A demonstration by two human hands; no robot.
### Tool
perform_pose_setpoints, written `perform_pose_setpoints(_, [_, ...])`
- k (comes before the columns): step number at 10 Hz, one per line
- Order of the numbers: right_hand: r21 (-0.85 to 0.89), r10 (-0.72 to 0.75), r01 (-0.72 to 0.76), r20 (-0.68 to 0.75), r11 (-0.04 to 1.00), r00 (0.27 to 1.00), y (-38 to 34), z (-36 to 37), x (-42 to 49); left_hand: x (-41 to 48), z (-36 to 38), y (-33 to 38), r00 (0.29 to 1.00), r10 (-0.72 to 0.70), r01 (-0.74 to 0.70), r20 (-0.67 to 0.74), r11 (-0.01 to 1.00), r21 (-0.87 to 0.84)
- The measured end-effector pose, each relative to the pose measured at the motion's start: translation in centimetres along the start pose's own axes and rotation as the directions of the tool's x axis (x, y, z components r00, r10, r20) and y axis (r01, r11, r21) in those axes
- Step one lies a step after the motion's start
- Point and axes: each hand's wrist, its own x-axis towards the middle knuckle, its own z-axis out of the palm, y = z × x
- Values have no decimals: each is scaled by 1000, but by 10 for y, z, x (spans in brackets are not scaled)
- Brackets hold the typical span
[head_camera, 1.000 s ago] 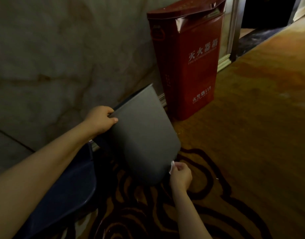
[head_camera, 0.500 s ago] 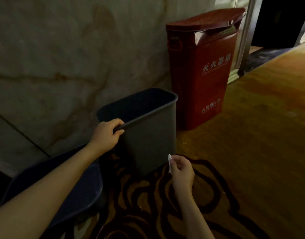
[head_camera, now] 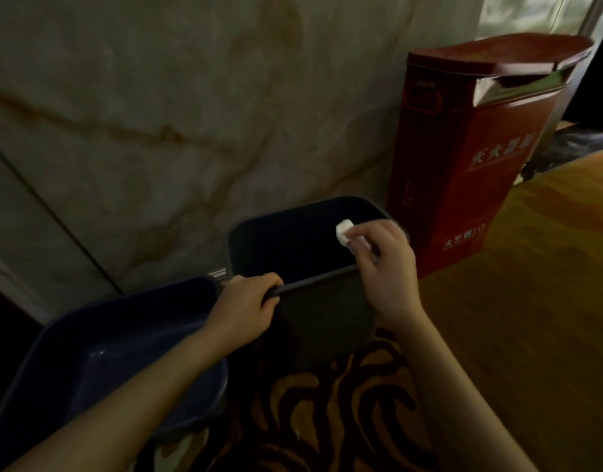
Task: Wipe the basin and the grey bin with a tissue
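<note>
- The grey bin (head_camera: 322,284) stands upright on the floor in the middle of the frame, with its open top facing up.
- The left hand (head_camera: 247,310) is curled tight around the near rim of the bin, at its left end. It looks like this hand keeps the bin from sliding or tipping.
- The right hand (head_camera: 383,267) is over the right side of the bin's open top. Its fingers are pinched on a small white tissue (head_camera: 343,232).
- The tissue is squashed into a little ball. It sticks out to the left of the fingertips and hangs above the dark inside of the bin, near the far right corner.
- It is too dark to tell if the tissue touches the bin's wall. It looks like the person may wipe the inside, or may drop the tissue in.
- So the bin sits between the two hands: one hand holds its edge, the other is above its mouth.
- The blue basin (head_camera: 99,366) lies in the lower left of the frame, just beside the bin. The left forearm crosses over it. No hand touches it.
- A tall red box (head_camera: 463,158) with white writing stands at the upper right, just behind the bin.
- Both stand by a pale stone wall (head_camera: 157,114) that fills the upper left.
- A brown carpet (head_camera: 344,420) with dark swirls lies under the bin and the basin.
</note>
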Motion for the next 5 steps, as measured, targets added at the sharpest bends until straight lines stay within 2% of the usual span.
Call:
perform_pose_setpoints(1, [-162,23,15,229,987,973,-3,28,33,-6,1,7,999,-30,32,29,998,-62])
perform_pose_setpoints(2, [-325,160,6,480,946,862,-3,55,54,-7,-11,18,989,-51,68,141,991,-117])
perform_pose_setpoints(3, [-472,271,67,610,879,744,-8,76,71,-1,-37,14,982,-182,187,44,961,-202])
perform_pose_setpoints(4, [-545,355,129,690,829,630,-18,88,87,-1,-65,5,869,-495,490,-24,865,-105])
perform_pose_setpoints(5, [-590,449,84,693,803,564,-35,89,100,2,-88,-8,763,-630,632,141,774,34])
